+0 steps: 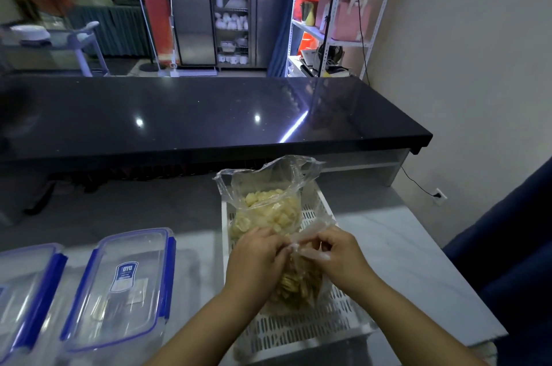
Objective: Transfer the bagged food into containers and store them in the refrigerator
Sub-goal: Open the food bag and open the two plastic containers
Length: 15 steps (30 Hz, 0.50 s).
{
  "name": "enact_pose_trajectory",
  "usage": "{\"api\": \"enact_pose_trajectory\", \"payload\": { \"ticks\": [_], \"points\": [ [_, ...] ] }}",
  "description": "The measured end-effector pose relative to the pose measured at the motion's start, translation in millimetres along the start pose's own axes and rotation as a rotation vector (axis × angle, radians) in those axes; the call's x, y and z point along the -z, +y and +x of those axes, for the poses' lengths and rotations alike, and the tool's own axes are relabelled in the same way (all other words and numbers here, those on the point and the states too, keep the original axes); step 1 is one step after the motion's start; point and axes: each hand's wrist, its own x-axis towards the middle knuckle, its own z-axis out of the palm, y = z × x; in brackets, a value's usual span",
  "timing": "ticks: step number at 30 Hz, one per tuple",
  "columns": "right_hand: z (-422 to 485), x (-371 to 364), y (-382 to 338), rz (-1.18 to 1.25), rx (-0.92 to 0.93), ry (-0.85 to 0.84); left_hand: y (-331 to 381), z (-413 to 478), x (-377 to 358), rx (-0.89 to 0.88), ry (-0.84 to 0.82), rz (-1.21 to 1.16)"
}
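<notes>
A white slotted basket point(321, 327) sits on the pale counter and holds two clear plastic bags of food. The far bag point(265, 207) stands open with pale yellow chunks inside. The near bag point(298, 282) holds darker yellow slices. My left hand point(257, 255) and my right hand point(340, 252) both pinch the twisted top of the near bag, close together above the basket. Two clear containers with blue-clip lids lie to the left: one point(125, 285) near the basket, another point(24, 285) at the frame's left edge.
A long black raised counter point(209, 114) runs across behind the work surface. Beyond it stand a steel cabinet with dishes point(231, 13) and a white shelf rack point(331, 13). A dark blue seat point(513, 246) is at the right.
</notes>
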Motion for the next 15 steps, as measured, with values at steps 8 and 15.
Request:
{"api": "enact_pose_trajectory", "payload": {
  "ticks": [8, 15],
  "points": [
    [3.8, 15.5, 14.3, 0.095, -0.129, 0.106, -18.5, -4.0, 14.5, 0.187, 0.095, -0.067],
    [0.8, 15.4, 8.5, 0.131, -0.132, 0.071, -9.3, -1.8, 13.8, 0.214, 0.09, -0.2]
  ]
}}
